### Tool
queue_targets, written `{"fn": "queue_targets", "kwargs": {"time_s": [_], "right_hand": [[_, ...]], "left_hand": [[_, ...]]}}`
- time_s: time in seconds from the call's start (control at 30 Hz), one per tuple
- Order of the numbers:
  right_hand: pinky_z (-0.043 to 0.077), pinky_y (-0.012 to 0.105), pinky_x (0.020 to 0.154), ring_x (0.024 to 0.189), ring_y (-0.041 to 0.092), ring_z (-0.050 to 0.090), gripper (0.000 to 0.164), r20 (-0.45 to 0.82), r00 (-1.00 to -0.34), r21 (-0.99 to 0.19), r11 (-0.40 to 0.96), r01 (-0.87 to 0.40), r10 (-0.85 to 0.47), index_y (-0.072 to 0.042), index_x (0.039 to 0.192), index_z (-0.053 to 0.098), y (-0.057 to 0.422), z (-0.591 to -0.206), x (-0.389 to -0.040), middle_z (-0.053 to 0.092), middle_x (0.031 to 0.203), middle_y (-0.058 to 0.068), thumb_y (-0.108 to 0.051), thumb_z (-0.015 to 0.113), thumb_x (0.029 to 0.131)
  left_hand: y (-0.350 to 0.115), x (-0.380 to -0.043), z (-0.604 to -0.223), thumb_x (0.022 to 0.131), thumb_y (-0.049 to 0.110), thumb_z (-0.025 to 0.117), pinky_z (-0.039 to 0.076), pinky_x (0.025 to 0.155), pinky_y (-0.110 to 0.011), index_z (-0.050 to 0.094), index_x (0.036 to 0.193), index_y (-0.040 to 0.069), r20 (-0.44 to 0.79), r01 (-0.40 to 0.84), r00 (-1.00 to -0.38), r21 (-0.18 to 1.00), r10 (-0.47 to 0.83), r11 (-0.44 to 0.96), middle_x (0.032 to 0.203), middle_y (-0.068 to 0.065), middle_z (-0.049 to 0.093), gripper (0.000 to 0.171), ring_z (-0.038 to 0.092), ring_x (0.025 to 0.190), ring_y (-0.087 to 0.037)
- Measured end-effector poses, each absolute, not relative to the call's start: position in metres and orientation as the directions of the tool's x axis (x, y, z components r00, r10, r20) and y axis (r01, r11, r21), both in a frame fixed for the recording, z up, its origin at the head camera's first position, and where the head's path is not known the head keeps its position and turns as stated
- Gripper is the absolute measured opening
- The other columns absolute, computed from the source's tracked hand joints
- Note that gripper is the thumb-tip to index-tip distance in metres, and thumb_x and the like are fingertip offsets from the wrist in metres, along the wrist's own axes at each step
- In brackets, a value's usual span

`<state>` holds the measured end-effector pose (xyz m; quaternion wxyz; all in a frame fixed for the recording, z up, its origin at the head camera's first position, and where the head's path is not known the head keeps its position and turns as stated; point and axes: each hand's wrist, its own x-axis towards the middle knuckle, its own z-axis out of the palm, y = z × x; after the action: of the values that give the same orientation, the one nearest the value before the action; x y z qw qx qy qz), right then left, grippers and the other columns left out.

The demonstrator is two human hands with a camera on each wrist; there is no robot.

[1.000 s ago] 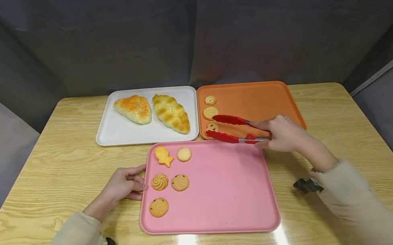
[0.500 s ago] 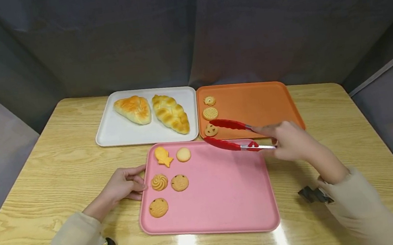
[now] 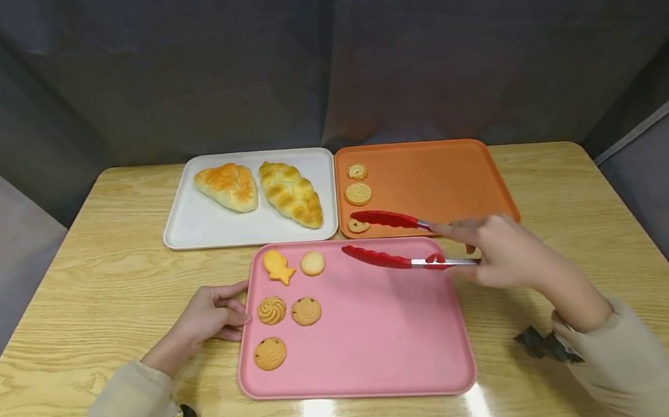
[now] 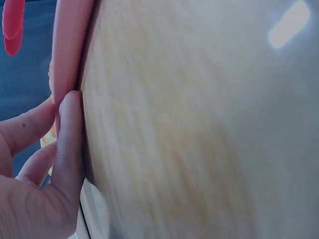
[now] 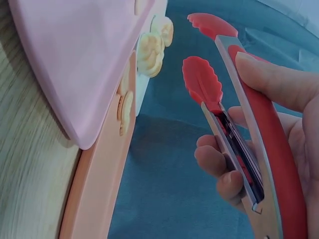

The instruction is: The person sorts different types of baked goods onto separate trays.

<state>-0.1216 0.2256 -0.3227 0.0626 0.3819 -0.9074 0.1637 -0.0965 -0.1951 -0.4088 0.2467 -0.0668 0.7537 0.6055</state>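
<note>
My right hand point(image 3: 503, 251) holds a pair of red-tipped metal tongs point(image 3: 380, 258), their arms spread apart with nothing between the tips. The tongs hover over the seam between the pink tray point(image 3: 380, 341) and the orange tray point(image 3: 430, 177). My left hand point(image 3: 213, 313) pinches the pink tray's left rim; the left wrist view shows the fingers point(image 4: 72, 134) at that edge. On the pink tray's left side lie a fish-shaped cookie point(image 3: 278, 268), a plain round cookie point(image 3: 312, 263), a swirl cookie point(image 3: 272, 310) and two chocolate-chip cookies point(image 3: 306, 311). One tong arm partly hides a cookie point(image 3: 358, 226) on the orange tray.
Two more cookies point(image 3: 358, 194) sit along the orange tray's left side. A white tray point(image 3: 207, 230) at the back left bears a triangular bread point(image 3: 229, 187) and a braided bread point(image 3: 291, 194). All stand on a wooden table point(image 3: 102, 290) before a dark curtain point(image 3: 219, 63).
My right hand has drawn the tongs back toward me and slightly right, away from the nearest cookie on the orange tray, and their tips are wider apart. My left hand stays on the rim.
</note>
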Motion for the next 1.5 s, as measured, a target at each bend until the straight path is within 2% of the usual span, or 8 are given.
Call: {"fn": "queue_targets", "kwargs": {"time_s": [0.1, 0.23, 0.47, 0.53, 0.8, 1.03, 1.23, 1.5], "right_hand": [[0.031, 0.016, 0.038, 0.042, 0.001, 0.042, 0.055, 0.235, -0.696, -0.249, 0.650, -0.718, -0.679, -0.001, 0.114, 0.063, 0.225, -0.321, -0.119, 0.066, 0.098, 0.017, -0.022, 0.079, 0.065], [0.037, 0.017, 0.043, 0.058, 0.011, 0.059, 0.056, 0.231, -0.686, -0.247, 0.640, -0.728, -0.690, -0.001, 0.114, 0.063, 0.222, -0.320, -0.115, 0.067, 0.096, 0.015, -0.022, 0.079, 0.065], [0.031, 0.015, 0.041, 0.049, 0.002, 0.035, 0.054, 0.217, -0.661, -0.252, 0.613, -0.749, -0.719, -0.003, 0.115, 0.063, 0.214, -0.321, -0.109, 0.067, 0.093, 0.007, -0.019, 0.079, 0.066], [0.031, 0.015, 0.041, 0.050, 0.001, 0.034, 0.054, 0.210, -0.656, -0.251, 0.609, -0.753, -0.725, -0.003, 0.115, 0.063, 0.211, -0.322, -0.107, 0.067, 0.094, 0.007, -0.019, 0.078, 0.066], [0.035, 0.015, 0.043, 0.050, -0.002, 0.037, 0.049, 0.188, -0.650, -0.220, 0.613, -0.759, -0.737, -0.006, 0.113, 0.065, 0.203, -0.322, -0.099, 0.061, 0.083, 0.000, -0.020, 0.076, 0.068], [0.039, 0.018, 0.046, 0.055, 0.004, 0.051, 0.050, 0.139, -0.614, -0.236, 0.576, -0.782, -0.777, -0.005, 0.116, 0.063, 0.194, -0.326, -0.097, 0.065, 0.101, 0.012, -0.020, 0.075, 0.070], [0.037, 0.016, 0.044, 0.049, 0.002, 0.041, 0.048, 0.118, -0.585, -0.244, 0.548, -0.800, -0.802, -0.005, 0.114, 0.064, 0.187, -0.332, -0.097, 0.066, 0.097, 0.007, -0.019, 0.074, 0.070], [0.043, 0.019, 0.050, 0.061, 0.007, 0.051, 0.047, 0.084, -0.571, -0.232, 0.542, -0.808, -0.816, -0.005, 0.113, 0.064, 0.176, -0.338, -0.099, 0.065, 0.089, 0.002, -0.019, 0.073, 0.070]], "left_hand": [[-0.195, -0.096, -0.409, 0.078, -0.011, 0.059, 0.058, 0.059, -0.037, 0.035, 0.136, -0.003, -0.455, -0.403, -0.869, 0.879, 0.195, 0.255, 0.074, -0.010, 0.058, 0.063, 0.062, 0.057, -0.017], [-0.195, -0.096, -0.408, 0.078, -0.012, 0.058, 0.058, 0.058, -0.037, 0.035, 0.136, -0.003, -0.458, -0.407, -0.868, 0.877, 0.190, 0.256, 0.073, -0.010, 0.058, 0.063, 0.061, 0.057, -0.016], [-0.195, -0.096, -0.408, 0.079, -0.011, 0.059, 0.058, 0.058, -0.037, 0.035, 0.136, -0.003, -0.456, -0.403, -0.868, 0.878, 0.195, 0.260, 0.073, -0.009, 0.058, 0.063, 0.061, 0.057, -0.016], [-0.195, -0.096, -0.408, 0.079, -0.010, 0.059, 0.058, 0.058, -0.037, 0.035, 0.137, -0.003, -0.456, -0.402, -0.868, 0.877, 0.195, 0.261, 0.074, -0.009, 0.058, 0.062, 0.061, 0.057, -0.016], [-0.194, -0.097, -0.407, 0.079, -0.011, 0.059, 0.058, 0.058, -0.037, 0.035, 0.136, -0.003, -0.459, -0.406, -0.869, 0.875, 0.183, 0.264, 0.073, -0.009, 0.058, 0.063, 0.061, 0.057, -0.016], [-0.194, -0.097, -0.408, 0.078, -0.011, 0.059, 0.058, 0.057, -0.037, 0.036, 0.136, -0.002, -0.461, -0.410, -0.869, 0.874, 0.179, 0.261, 0.073, -0.008, 0.058, 0.063, 0.060, 0.056, -0.015], [-0.195, -0.097, -0.408, 0.078, -0.011, 0.059, 0.058, 0.059, -0.038, 0.036, 0.136, -0.002, -0.461, -0.411, -0.868, 0.876, 0.185, 0.253, 0.075, -0.011, 0.058, 0.063, 0.061, 0.057, -0.017], [-0.195, -0.097, -0.410, 0.078, -0.011, 0.060, 0.058, 0.058, -0.038, 0.036, 0.136, -0.003, -0.461, -0.412, -0.868, 0.876, 0.184, 0.251, 0.076, -0.014, 0.059, 0.063, 0.061, 0.056, -0.017]]}}
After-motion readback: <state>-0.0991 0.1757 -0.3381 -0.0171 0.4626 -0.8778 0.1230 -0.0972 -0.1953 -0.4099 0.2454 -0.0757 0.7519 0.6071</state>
